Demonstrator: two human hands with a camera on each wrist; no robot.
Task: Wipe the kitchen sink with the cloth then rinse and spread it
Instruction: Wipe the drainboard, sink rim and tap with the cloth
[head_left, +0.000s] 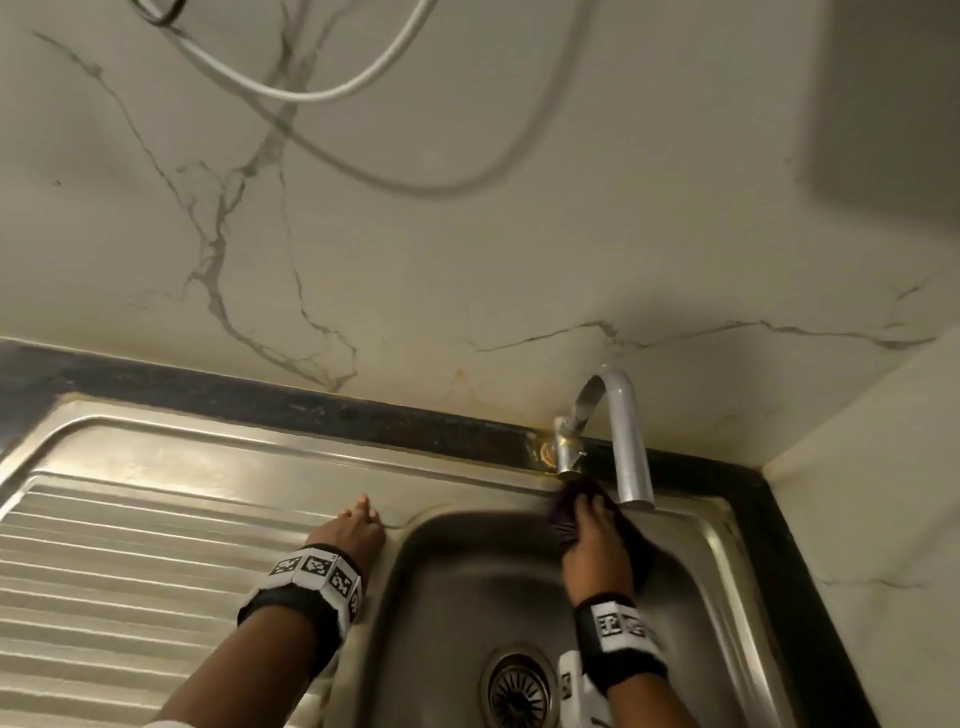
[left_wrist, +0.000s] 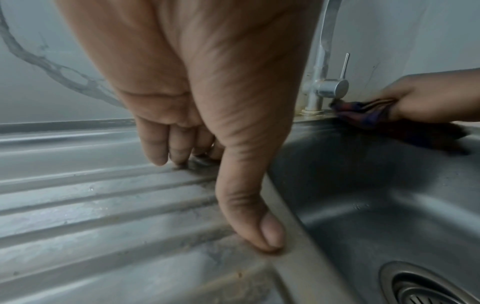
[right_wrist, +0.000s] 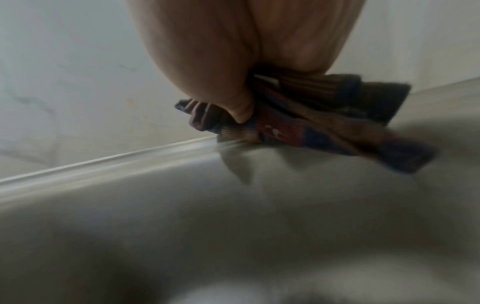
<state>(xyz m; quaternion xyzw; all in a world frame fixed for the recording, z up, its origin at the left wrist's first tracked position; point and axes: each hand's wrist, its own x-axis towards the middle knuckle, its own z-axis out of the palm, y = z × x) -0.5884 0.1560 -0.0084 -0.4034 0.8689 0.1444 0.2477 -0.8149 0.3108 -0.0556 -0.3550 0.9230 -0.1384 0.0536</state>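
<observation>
Head view above; wrist views close.

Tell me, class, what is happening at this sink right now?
A person is wiping a steel kitchen sink. The right hand grips a dark checked cloth against the back rim by the tap. The left hand rests on the ribbed drainboard. No water runs.

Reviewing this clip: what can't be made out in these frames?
- Right hand fingertips: hidden by the cloth in the right wrist view.
- Cloth's full pattern: bunched, blurred in every view.
- Drain: cut by the frame edge in the head and left wrist views.
- Sink basin: smeared by motion blur in the right wrist view.
- Whether the tap runs: no stream visible.
</observation>
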